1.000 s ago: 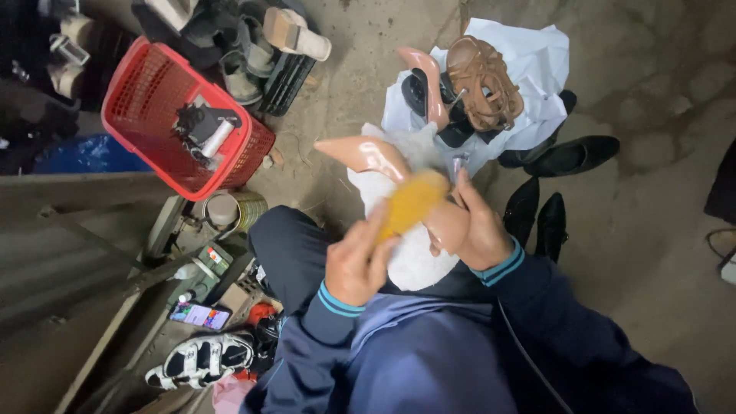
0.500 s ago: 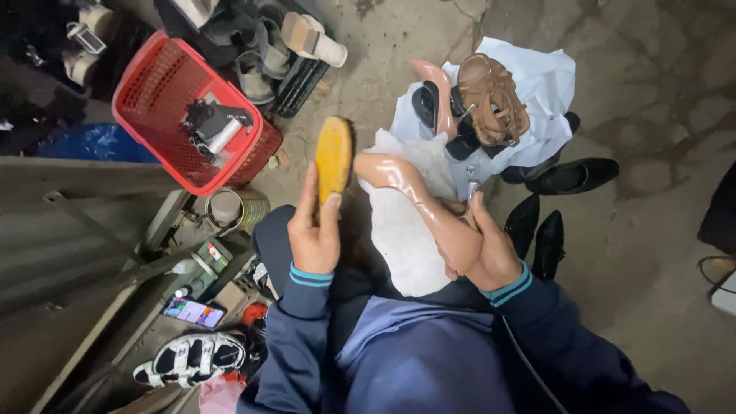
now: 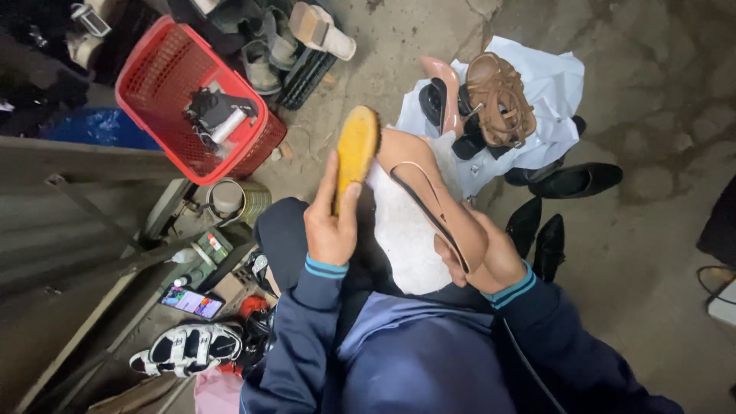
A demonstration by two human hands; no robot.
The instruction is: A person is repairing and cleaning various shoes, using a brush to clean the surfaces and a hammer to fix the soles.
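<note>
The person sits over a concrete floor (image 3: 675,253), both arms in dark blue sleeves. The left hand (image 3: 331,230) is closed around the lower end of a yellow-backed shoe brush (image 3: 357,149); the brush extends from the hand toward 12 o'clock, bristles facing right. The right hand (image 3: 491,257) grips the heel end of a pink high-heeled shoe (image 3: 429,195), fingers wrapped underneath; the shoe runs from that hand toward 10 o'clock, its toe just beside the brush bristles. Whether bristles and toe touch cannot be determined. A white cloth (image 3: 406,245) lies across the lap beneath the shoe.

Surrounding items:
- At 12 o'clock from the right hand, a pale blue cloth (image 3: 556,88) carries a brown strappy sandal (image 3: 498,100) and a second pink shoe (image 3: 446,88).
- At 2 o'clock, a black flat shoe (image 3: 579,180) lies on the floor; two more black shoes (image 3: 537,234) stand just beside the right wrist.
- At 10 o'clock from the left hand, a red plastic basket (image 3: 165,73) holds dark tools.
- At 7 o'clock, a phone (image 3: 192,301) with lit screen, and below it a white-and-black sandal (image 3: 188,346).
</note>
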